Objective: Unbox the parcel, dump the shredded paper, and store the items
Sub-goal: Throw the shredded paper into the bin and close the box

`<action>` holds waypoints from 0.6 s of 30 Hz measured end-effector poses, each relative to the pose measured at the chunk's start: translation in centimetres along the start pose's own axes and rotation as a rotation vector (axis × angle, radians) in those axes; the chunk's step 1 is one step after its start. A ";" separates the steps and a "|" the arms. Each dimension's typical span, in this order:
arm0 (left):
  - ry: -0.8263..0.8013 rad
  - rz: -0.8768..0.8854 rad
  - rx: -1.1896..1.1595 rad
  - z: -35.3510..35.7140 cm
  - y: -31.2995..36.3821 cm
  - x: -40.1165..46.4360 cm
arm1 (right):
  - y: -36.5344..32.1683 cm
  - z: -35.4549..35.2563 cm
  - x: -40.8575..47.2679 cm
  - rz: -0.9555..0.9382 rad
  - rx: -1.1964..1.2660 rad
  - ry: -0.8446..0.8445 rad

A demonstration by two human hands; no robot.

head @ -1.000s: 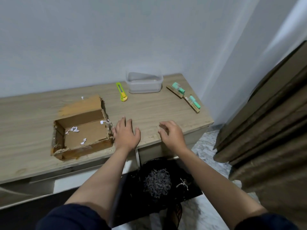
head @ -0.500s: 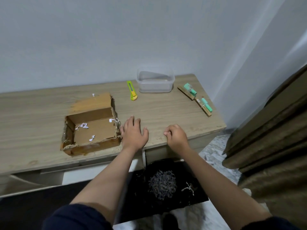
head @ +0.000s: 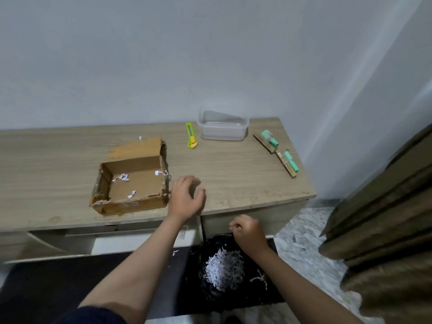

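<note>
The opened cardboard box (head: pixel 134 205) sits on the wooden table (head: pixel 46 164) with only a few white paper scraps inside. My left hand (head: pixel 185 198) rests on the table just right of the box, fingers loosely curled and holding nothing. Below the table's front edge, my right hand (head: pixel 247 230) is closed in a pinch above the black bin (head: pixel 208 246); I cannot see anything in it. A pile of shredded paper (head: pixel 224 270) lies in the bin. Two green items on card backing (head: pixel 270 139) (head: pixel 290 163) lie at the table's right end.
A clear plastic container (head: pixel 222 127) stands at the back of the table with a yellow-green utility knife (head: pixel 191 136) to its left. A brown curtain (head: pixel 385 218) hangs at the right. Loose scraps lie on the floor beside the bin.
My right hand left the table top and dropped below its front edge, over the bin. My left hand curled its fingers and stayed beside the box.
</note>
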State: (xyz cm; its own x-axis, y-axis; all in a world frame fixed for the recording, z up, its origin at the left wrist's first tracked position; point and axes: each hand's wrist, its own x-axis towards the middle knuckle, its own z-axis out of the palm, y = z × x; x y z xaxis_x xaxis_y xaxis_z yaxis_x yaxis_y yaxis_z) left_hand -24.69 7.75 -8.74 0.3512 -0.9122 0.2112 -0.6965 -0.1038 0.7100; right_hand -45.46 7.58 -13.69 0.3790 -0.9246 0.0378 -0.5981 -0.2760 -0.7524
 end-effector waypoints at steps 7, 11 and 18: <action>0.278 0.150 -0.091 -4.9 2.2 -1.6 | -6.1 -0.6 4.1 -0.065 0.140 0.066; 0.390 0.008 0.033 -10.1 -1.3 -2.5 | -10.8 1.5 7.1 0.062 0.325 -0.005; 0.312 -0.380 -0.124 -16.8 -8.7 -3.3 | -17.1 7.3 11.9 0.322 0.635 -0.050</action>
State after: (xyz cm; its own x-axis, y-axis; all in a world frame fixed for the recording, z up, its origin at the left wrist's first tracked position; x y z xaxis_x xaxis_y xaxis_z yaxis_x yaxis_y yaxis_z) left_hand -9.30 18.30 -4.36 0.7491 -0.6549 0.0996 -0.4100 -0.3403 0.8462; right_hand -25.58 3.24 -5.22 0.2936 -0.9172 -0.2692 -0.1646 0.2289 -0.9594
